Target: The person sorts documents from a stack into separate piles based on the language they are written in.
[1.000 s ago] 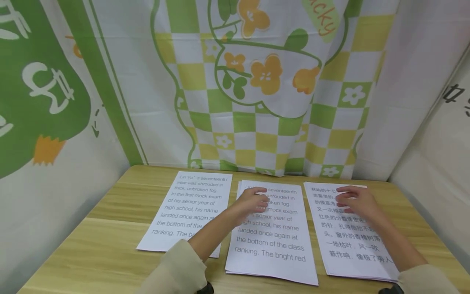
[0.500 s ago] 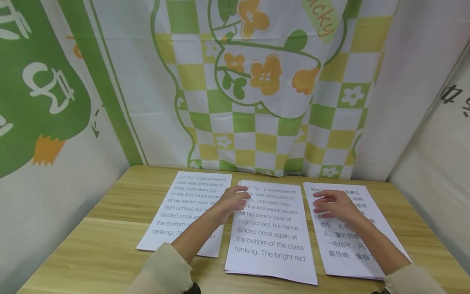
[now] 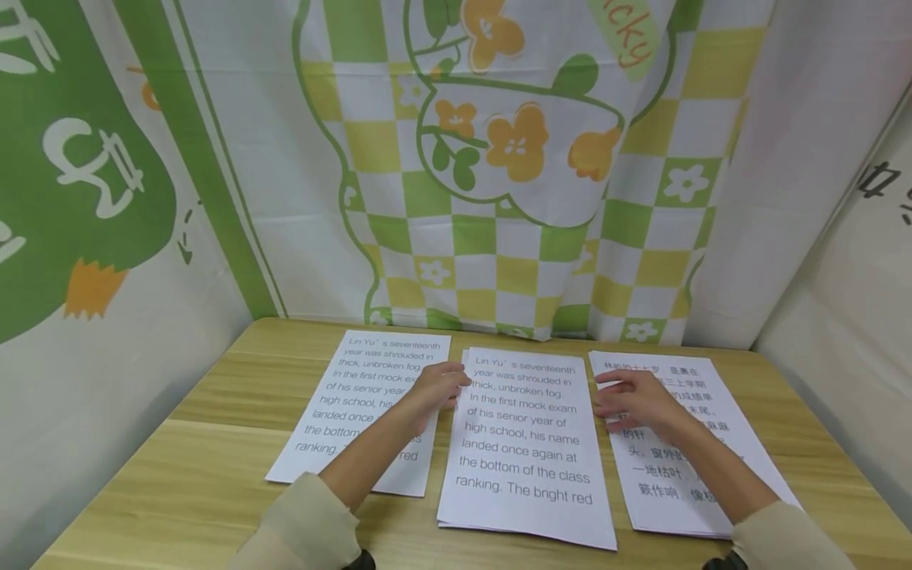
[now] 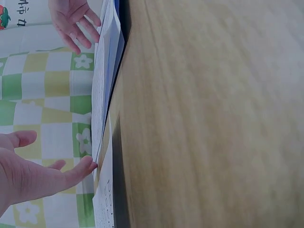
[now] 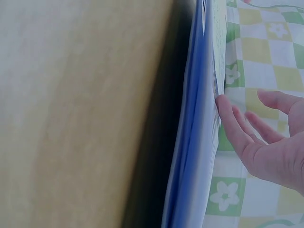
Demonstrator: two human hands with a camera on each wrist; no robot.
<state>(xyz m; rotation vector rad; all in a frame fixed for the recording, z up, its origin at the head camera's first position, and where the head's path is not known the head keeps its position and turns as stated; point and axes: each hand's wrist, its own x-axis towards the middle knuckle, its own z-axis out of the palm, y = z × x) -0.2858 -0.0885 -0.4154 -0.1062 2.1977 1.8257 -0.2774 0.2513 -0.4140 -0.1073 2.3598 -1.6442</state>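
Three piles of printed paper lie on the wooden table. My left hand (image 3: pixel 435 389) is at the left edge of the middle pile (image 3: pixel 530 443), over the right side of the left paper (image 3: pixel 335 396). In the left wrist view, the left hand (image 4: pixel 38 173) has its fingers extended, a fingertip at the paper's edge. My right hand (image 3: pixel 641 402) hovers over the right pile (image 3: pixel 666 495), printed in Chinese, its fingertips near the gap beside the middle pile. The right wrist view has the right hand (image 5: pixel 270 147) with loosely bent fingers, one fingertip at the paper edge. Neither hand grips anything.
The wooden table (image 3: pixel 178 467) runs back to a green and yellow checked curtain (image 3: pixel 499 261). A white fabric wall with green print (image 3: pixel 142 198) stands on the left, and another pale wall (image 3: pixel 848 269) on the right.
Both hands have moved left: the left from over the middle pile to its left edge, the right from across the right pile to its left side. The papers look unmoved.
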